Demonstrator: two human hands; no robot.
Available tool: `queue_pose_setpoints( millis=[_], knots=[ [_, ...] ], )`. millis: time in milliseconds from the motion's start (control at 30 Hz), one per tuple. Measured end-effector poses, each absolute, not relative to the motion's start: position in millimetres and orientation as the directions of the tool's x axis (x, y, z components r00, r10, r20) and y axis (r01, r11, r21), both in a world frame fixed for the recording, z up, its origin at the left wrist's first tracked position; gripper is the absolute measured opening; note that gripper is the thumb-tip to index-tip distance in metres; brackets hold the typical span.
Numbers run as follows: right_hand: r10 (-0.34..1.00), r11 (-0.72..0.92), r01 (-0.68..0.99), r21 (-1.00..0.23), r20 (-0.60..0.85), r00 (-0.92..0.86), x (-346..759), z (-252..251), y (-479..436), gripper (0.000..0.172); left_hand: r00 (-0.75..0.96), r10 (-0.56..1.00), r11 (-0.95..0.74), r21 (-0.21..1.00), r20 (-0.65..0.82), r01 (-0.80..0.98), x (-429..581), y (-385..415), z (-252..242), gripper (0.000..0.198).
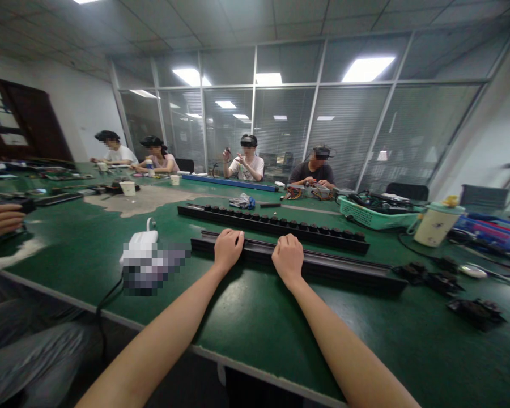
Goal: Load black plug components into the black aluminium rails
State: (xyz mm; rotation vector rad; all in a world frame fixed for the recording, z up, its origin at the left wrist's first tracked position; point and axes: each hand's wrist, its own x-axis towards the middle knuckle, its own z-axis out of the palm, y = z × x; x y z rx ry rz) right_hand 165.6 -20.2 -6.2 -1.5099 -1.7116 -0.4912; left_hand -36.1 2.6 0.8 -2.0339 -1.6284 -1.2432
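Observation:
A long black rail (344, 267) lies across the green table (255, 323) in front of me. My left hand (228, 247) rests on its near edge with the fingers curled over it. My right hand (288, 256) grips the same rail a little to the right, fingers folded over the top. Behind it lies a second long black strip (276, 225) set with a row of several round black knobs. What is under my fingertips is hidden.
Small black parts (476, 310) lie at the right near cables. A teal basket (376, 216) and a cream jug (436, 224) stand behind. A white object (142, 243) with a cable sits left. Another person's hand (0, 220) is at far left; several people sit opposite.

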Motion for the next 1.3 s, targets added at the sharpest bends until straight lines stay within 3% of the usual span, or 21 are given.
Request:
queue_pose_setpoints(
  millis=[500, 767, 1300],
  knots=[
    [0.668, 0.15, 0.96, -0.236, 0.74, 0.077, 164.6, -6.0, -21.9, 0.025, 0.012, 0.683, -0.33, 0.295, 0.73, 0.897, -35.6, 3.7, 0.0, 0.04],
    [0.705, 0.125, 0.99, -0.058, 0.707, -0.048, 169.3, 0.7, -23.9, 0.022, -0.003, 0.693, -0.33, 0.322, 0.721, 0.888, -33.7, 5.5, -1.2, 0.04],
    [0.759, 0.055, 0.988, -0.144, 0.649, 0.052, 175.0, 1.7, -18.9, 0.019, 0.001, 0.702, -0.328, 0.322, 0.712, 0.888, -32.3, 8.7, -3.6, 0.041]
  ],
)
